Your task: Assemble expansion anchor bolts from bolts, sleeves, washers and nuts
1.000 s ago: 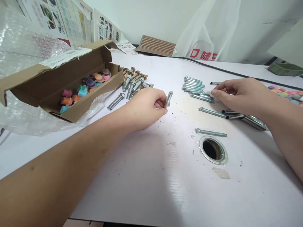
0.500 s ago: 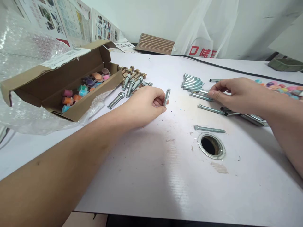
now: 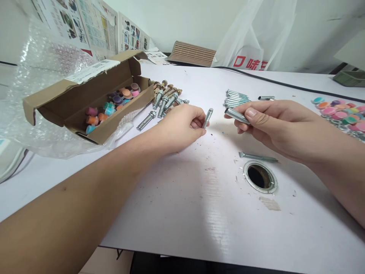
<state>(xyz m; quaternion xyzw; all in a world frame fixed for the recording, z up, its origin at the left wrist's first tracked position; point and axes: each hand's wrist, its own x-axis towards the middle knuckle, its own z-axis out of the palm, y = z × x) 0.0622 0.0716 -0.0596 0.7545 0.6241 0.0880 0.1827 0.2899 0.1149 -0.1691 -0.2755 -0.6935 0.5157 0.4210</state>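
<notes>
silvery threaded metal bolt (image 3: 208,117), tilted, beyond and left of the round, metal-rimmed hole (image 3: 259,176). left hand (image 3: 183,123): thumb and fingers clamped on the bolt. right hand (image 3: 275,121): thumb and fingers clamped on a smooth, hollow silvery tube (image 3: 236,115), beyond the hole, apart from the bolt. from where i stand, a slack pinch could let the tube slip, roll and perhaps drop through the hole.
</notes>
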